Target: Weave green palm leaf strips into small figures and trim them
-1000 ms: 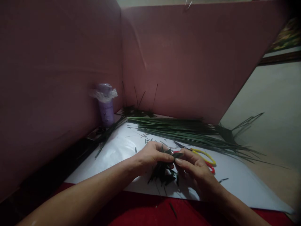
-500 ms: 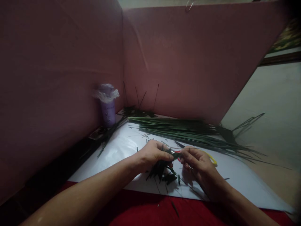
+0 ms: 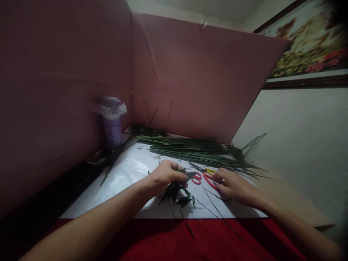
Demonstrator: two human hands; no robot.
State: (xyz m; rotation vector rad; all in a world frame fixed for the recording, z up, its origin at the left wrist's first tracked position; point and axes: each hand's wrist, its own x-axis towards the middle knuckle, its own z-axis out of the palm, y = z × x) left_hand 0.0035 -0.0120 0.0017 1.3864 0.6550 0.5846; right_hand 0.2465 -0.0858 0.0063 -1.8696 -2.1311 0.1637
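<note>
My left hand (image 3: 171, 174) pinches a cluster of dark green folded leaves (image 3: 176, 190) above the white sheet, with thin stems trailing toward the front edge. My right hand (image 3: 227, 183) is at the yellow and red handles (image 3: 209, 177) of a cutting tool, its fingers curled over them; how firmly they grip is unclear. Between the hands lie the red finger loops (image 3: 196, 178) of a pair of scissors. Dark blades show just behind these loops.
Long green leaf strips (image 3: 190, 150) lie across the back of the white sheet (image 3: 122, 181). A purple bottle (image 3: 112, 127) in clear plastic stands at the left. Pink panels (image 3: 185, 72) rise behind, and red cloth (image 3: 163, 239) borders the front.
My right hand has let go of the leaf tip by my left hand and moved right onto the handles. The view has turned to the right, and the red loops now show.
</note>
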